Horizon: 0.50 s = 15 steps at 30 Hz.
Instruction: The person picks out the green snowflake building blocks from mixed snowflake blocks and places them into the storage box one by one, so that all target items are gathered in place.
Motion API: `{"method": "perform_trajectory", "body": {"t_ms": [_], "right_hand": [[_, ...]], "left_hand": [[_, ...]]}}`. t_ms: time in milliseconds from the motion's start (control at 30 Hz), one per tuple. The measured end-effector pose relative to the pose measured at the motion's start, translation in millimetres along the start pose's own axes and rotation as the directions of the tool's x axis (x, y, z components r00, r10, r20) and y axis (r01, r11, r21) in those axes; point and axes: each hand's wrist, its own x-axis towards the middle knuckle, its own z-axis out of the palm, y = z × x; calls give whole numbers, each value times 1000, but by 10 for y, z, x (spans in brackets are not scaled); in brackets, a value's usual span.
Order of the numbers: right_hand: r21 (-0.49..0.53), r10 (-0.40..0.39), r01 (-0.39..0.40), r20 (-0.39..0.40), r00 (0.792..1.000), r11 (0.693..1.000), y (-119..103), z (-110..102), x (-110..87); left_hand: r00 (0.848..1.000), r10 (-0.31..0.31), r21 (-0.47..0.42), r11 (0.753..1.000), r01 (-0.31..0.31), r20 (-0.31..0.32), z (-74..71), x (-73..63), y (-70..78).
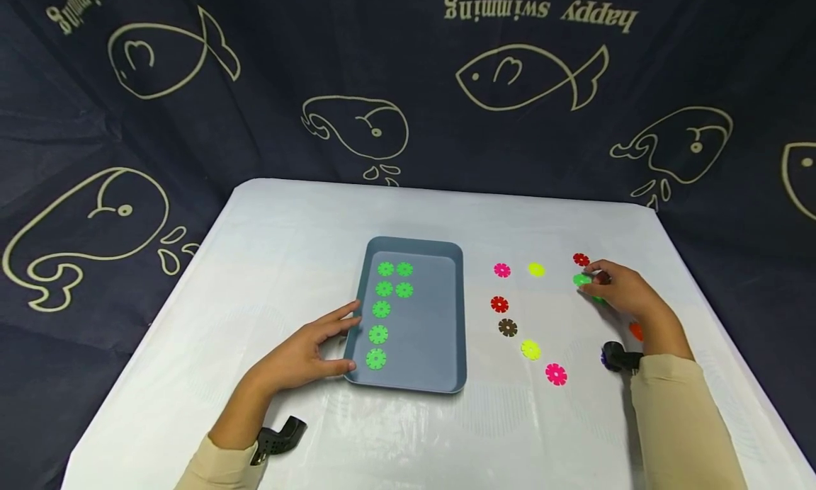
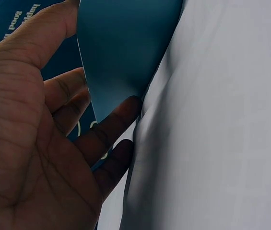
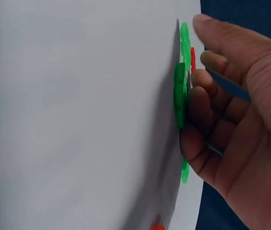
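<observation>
Green notched discs stand in a left-hand column inside a grey-blue tray, with two more beside the top ones. My left hand is at the tray's left side, fingers spread and fingertips at the rim; in the left wrist view the fingertips meet the tray's outer wall. To the right, my right hand is low over the table, thumb and forefinger apart on either side of a green disc. In the right wrist view another green disc stands close by the loosely curled fingers. A dark red disc is partly hidden beneath the hand.
Loose discs lie between tray and right hand: pink, yellow, brown and red among them. An orange-red disc is partly behind the right wrist. A dark fish-patterned cloth hangs beyond the white table.
</observation>
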Motion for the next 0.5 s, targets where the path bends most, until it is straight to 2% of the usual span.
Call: {"method": "perform_trajectory", "body": {"t_ms": [167, 500], "right_hand": [[7, -23, 23, 4, 1000, 1000, 37, 24, 42], [52, -6, 6, 7, 1000, 999, 65, 92, 80]], "left_hand": [[1000, -3, 2, 1000, 3, -3, 4, -2, 4], [1000, 7, 12, 1000, -7, -8, 8, 5, -16]]}}
